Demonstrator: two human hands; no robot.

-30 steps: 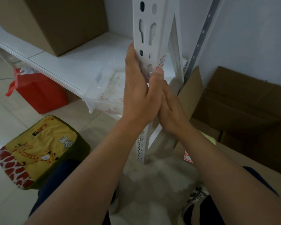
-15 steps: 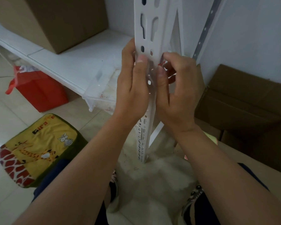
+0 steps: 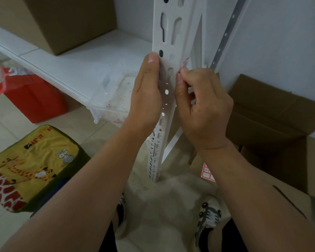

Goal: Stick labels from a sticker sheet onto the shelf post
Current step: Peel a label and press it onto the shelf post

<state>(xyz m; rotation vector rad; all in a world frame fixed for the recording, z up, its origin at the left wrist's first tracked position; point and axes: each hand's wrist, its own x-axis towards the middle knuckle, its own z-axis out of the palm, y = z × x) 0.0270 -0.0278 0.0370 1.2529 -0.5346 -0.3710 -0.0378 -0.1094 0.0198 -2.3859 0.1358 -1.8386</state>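
Red plastic of a bag (image 3: 28,95) sits on the floor far to the left of the shelf post (image 3: 168,33), under the white shelf board (image 3: 65,62), which carries a brown cardboard box (image 3: 62,20). Nearer the post on that same left side lies a yellow cushion (image 3: 27,164) printed with giraffes, and a clear plastic tub (image 3: 113,99) juts out from beneath the board, just left of the post.

The left hand (image 3: 146,95) lies flat against the post's left edge, its fingers straight and pointing up, the thumb tip pressed on the white metal beside a slot; it holds nothing but steadies the post. The post itself stands upright, white and full of punched holes, running from the top of the view down to the floor between the two forearms.

On the post's right edge the right hand (image 3: 200,104) has its fingers curled, thumb and forefinger pinched on a small red-and-white label (image 3: 185,62) that sits against the post's corner just above the fingertips. Whether the label is fully stuck down cannot be told.

Lower, right of the post's foot, the sticker sheet (image 3: 207,172) with red-bordered labels lies on flattened cardboard (image 3: 262,188), partly hidden by the right forearm. Farther right of the post an open cardboard carton (image 3: 273,113) stands against the wall.
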